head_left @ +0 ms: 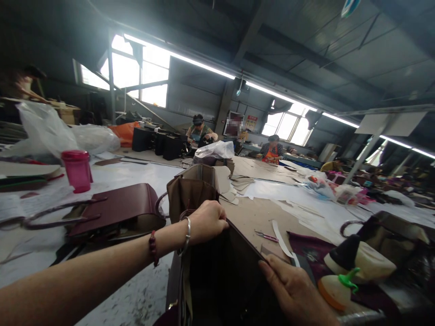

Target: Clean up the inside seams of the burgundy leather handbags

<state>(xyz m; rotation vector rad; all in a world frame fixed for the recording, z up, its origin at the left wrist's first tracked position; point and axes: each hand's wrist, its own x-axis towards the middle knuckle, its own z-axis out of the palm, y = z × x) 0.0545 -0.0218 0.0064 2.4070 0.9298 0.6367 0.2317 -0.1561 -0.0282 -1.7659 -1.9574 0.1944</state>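
Note:
My left hand (208,221) is closed on the far rim of a dark open handbag (217,276) that stands in front of me; a silver bangle and a red bead bracelet circle that wrist. My right hand (295,290) grips the bag's near right edge, thumb on top, fingers folded over the panel. Behind the bag stands a brown bag shell (190,190) with its top open. A maroon handbag (118,210) lies flat to the left with its straps stretched out.
A pink cup (77,170) stands at the left. Glue bottles (338,290) with green and black caps lie at the right. Small scissors (265,236) and cut pieces lie on the table (251,213). Two people work at the far end.

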